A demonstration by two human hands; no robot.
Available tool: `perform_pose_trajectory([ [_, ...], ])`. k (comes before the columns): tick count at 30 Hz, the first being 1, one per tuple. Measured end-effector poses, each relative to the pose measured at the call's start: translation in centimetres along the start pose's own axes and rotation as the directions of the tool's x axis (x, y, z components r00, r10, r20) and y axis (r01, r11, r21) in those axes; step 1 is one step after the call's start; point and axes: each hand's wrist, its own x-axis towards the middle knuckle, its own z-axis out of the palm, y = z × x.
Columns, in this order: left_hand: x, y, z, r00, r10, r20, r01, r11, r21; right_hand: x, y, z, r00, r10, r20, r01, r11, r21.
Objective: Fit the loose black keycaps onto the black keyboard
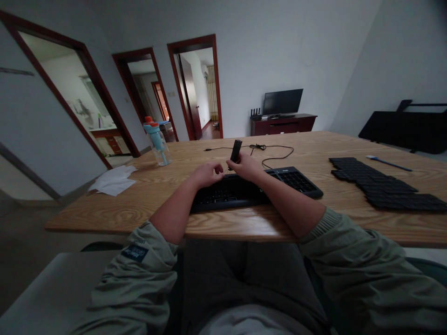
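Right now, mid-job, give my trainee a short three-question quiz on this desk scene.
1. True or false: the right hand holds a slim black stick-shaped tool upright.
2. Where does the clear water bottle with blue and orange lid stand? A) left of the black keyboard B) on it
3. What does the left hand hover above?

Key: 1 true; 2 A; 3 the keyboard.

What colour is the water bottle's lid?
The water bottle has an orange-red lid, seen in the head view.

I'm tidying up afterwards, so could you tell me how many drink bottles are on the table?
1: the water bottle stands near the table's far left corner, beyond the white cloth.
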Motion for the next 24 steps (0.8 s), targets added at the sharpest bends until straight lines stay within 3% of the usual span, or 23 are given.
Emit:
perform_pose_trajectory([
  [5,-0.2,-0.3,-0.5,0.991,0.011,0.130,-0.012,1.000,0.007,0.1,0.5,0.7,0.999,-0.037,0.006,0.036,0.998,0.054],
  [10,-0.3,-0.3,-0.8,0.981,0.020,0.194,-0.026,0.999,0.029,0.0,0.4,0.7,0.999,-0.051,-0.002,0.051,0.994,0.099],
  [24,-0.2,-0.8,-0.7,0.980,0.015,0.197,-0.013,1.000,-0.014,-0.1,0.9,1.5,0.998,-0.053,0.039,0.041,0.966,0.254],
])
